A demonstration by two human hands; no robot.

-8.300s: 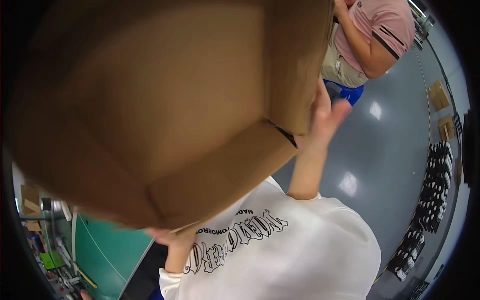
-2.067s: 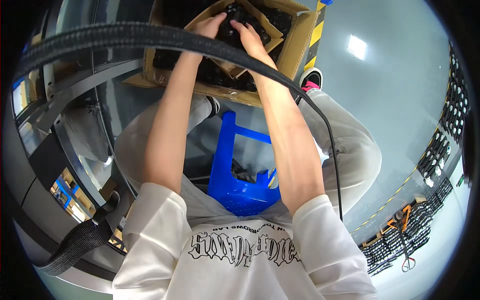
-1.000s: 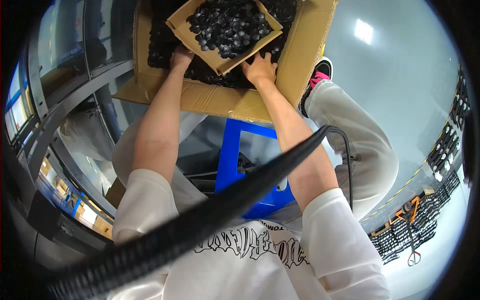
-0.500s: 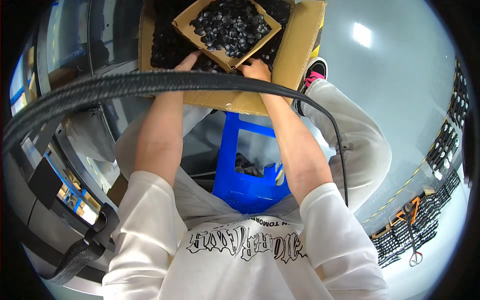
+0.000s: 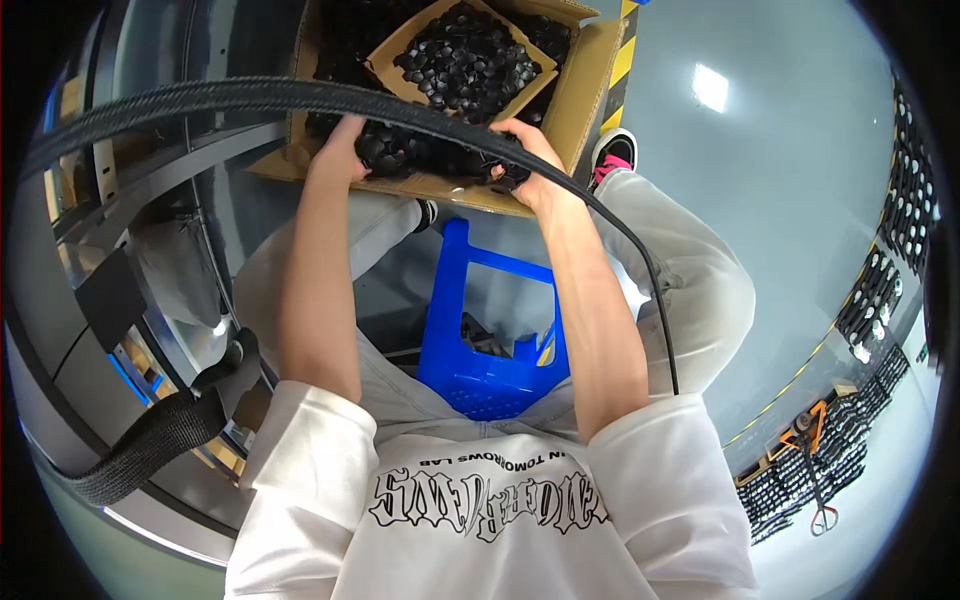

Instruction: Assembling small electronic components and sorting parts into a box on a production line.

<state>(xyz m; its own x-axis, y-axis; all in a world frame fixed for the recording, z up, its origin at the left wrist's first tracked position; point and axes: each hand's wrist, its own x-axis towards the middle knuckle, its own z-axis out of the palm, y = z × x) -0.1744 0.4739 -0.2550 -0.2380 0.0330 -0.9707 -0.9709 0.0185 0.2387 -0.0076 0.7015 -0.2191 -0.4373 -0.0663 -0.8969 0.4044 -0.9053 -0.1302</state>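
Both hands are now lying deeper among the small black parts (image 5: 420, 150) filling the cardboard box (image 5: 590, 75) beyond the blue stool (image 5: 490, 340): left hand (image 5: 345, 150) is clutching parts, right hand (image 5: 520, 155) is gripping a clump near the box's front wall, under a black cable (image 5: 300, 95).

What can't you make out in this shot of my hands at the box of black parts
Head view only:
- Fingertips of the left hand and right hand: buried among the small black parts, so any grip is unclear.
- The parts' shape: too small to tell.
- Cardboard box: far side cut off by the top edge.
- Box front: crossed by a black cable.
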